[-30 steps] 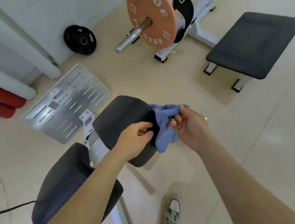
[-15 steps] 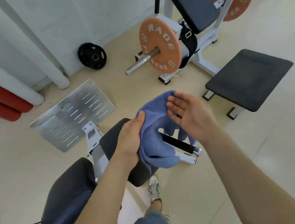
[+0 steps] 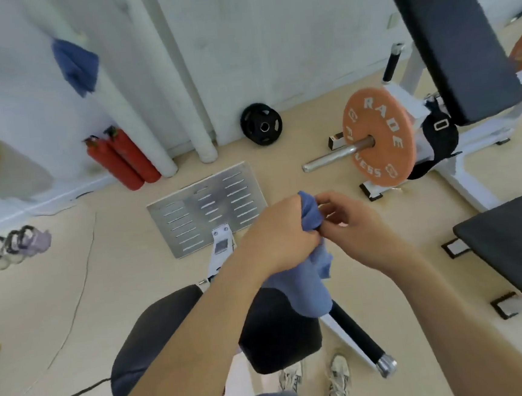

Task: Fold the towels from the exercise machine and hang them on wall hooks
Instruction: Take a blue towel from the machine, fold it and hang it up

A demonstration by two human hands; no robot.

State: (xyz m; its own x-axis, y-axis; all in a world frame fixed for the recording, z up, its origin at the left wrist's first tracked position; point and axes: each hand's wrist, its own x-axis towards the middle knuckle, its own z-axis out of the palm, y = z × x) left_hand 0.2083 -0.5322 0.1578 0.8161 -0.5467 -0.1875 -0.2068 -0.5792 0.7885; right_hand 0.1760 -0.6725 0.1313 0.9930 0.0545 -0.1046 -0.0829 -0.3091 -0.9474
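Left grip [image 3: 277,239], right grip [image 3: 348,223] on towel [image 3: 308,290]

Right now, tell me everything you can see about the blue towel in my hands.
The blue towel is a soft, fleecy-looking cloth, plain periwinkle with no visible print. It is bunched, not yet folded flat. The left hand grips its upper part, with a rounded fold poking above the fist. The right hand pinches it just beside that. The rest hangs loose, its lower end in front of the machine's black pad.
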